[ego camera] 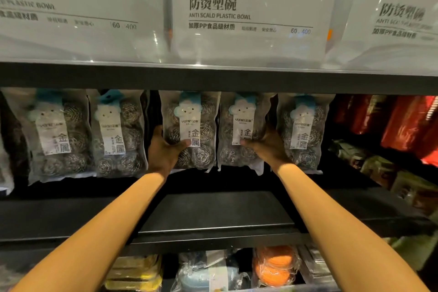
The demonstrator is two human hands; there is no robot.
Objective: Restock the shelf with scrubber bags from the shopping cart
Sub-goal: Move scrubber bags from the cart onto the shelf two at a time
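Both arms are stretched out into the dark shelf (pixel 213 211), one hand per bag. The left hand (pixel 163 152) grips the middle scrubber bag (pixel 196 125) by its left edge. Its thumb (pixel 183 142) lies across the front, just under the white label, and the other fingers are tucked behind the bag where I can't see them. The right hand (pixel 267 147) does the mirror version on the fourth scrubber bag (pixel 239 125). Its thumb (pixel 246 142) presses on the bottom of the label, and the rest of the fingers are wrapped around the right edge and out of sight.

The two held bags are upright, side by side and nearly touching between the two thumbs. Can't tell if their bottoms actually sit on the shelf board or hang a bit above it.

Just outside the left hand's knuckles is the second scrubber bag (pixel 118 135), and further out the leftmost scrubber bag (pixel 54 135). Right beside the back of the right hand is the fifth scrubber bag (pixel 305 130), partly covered by the wrist. All five are clear packs of steel wool balls with a little cloud face on the label.

Above the fingers, a shelf up, are white anti scald plastic bowl packs (pixel 244 14). Way off past the right hand are some red packets (pixel 403 121). Down under the forearms are yellow sponges (pixel 135 272) and orange pads (pixel 275 265) in plastic wrap.
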